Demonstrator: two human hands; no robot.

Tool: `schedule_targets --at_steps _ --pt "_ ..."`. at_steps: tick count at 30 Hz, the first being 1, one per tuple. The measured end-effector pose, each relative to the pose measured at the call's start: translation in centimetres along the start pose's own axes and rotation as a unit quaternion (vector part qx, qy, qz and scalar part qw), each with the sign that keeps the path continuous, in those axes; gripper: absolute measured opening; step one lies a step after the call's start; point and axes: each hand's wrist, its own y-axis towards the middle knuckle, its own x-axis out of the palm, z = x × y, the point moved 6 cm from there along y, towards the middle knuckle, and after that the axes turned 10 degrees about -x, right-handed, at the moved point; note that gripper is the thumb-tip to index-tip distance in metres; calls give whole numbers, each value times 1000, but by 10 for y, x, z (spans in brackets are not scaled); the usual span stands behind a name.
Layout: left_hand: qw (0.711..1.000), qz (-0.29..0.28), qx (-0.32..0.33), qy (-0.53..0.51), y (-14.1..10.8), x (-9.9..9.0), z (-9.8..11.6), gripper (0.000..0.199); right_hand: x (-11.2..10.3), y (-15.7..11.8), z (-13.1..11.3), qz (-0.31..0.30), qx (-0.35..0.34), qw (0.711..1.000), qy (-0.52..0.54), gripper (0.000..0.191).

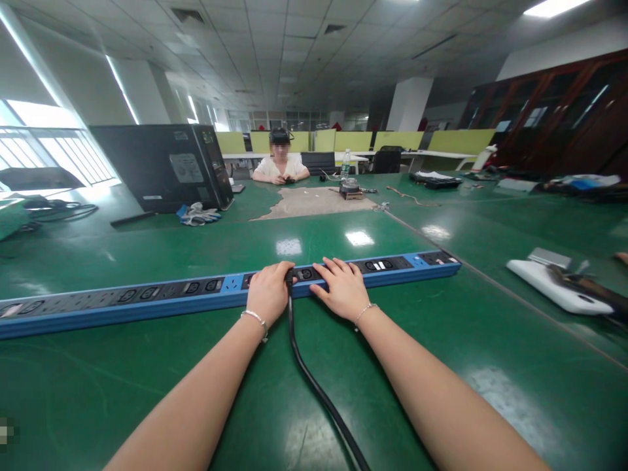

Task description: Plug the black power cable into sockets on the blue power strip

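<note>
A long blue power strip [233, 284] with black sockets lies across the green table, from the left edge to right of centre. My left hand [269, 288] is closed around a black plug at the strip's middle. From that plug a thick black cable [314, 383] runs down toward the bottom of the view. Just to the right, my right hand [342, 288] rests on the strip with its fingers spread, holding nothing. One socket shows between my hands.
A black computer case [161, 167] stands at the back left, with gloves [197, 214] beside it. Across the green table [147, 373] sits a person [280, 167]. A bottle [346, 163] stands behind a small device [350, 188]. A white object [554, 288] lies at the right.
</note>
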Motion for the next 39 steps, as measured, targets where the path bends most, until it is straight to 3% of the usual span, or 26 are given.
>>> schedule_targets --at_steps 6,8,11,15,18,21,24,32,39 --pt "976 140 -67 -154 -1 -17 -4 30 3 0 0 10 -2 1000 -3 51" --pt "969 156 -70 -176 0 -24 -4 31 2 0 0 10 -1 1000 -2 51" --pt "971 146 -89 -168 5 -36 -18 32 2 0 0 8 2 1000 -1 51" --pt "967 138 -152 -149 10 -58 -70 38 3 0 1 10 1 1000 0 50" --pt "978 87 -131 -138 7 -66 -102 39 3 0 1 14 0 1000 0 50" --pt "988 33 -102 -108 -2 -63 -120 40 4 0 1 15 1 1000 -1 50" --pt "992 7 -87 -91 -10 -58 -126 38 5 0 2 19 1 1000 0 50" --pt "989 18 -116 -84 -13 -51 -131 40 4 0 2 17 0 1000 0 50" --pt "997 -9 -75 -34 -13 -45 -122 37 4 0 1 12 2 1000 -5 50"
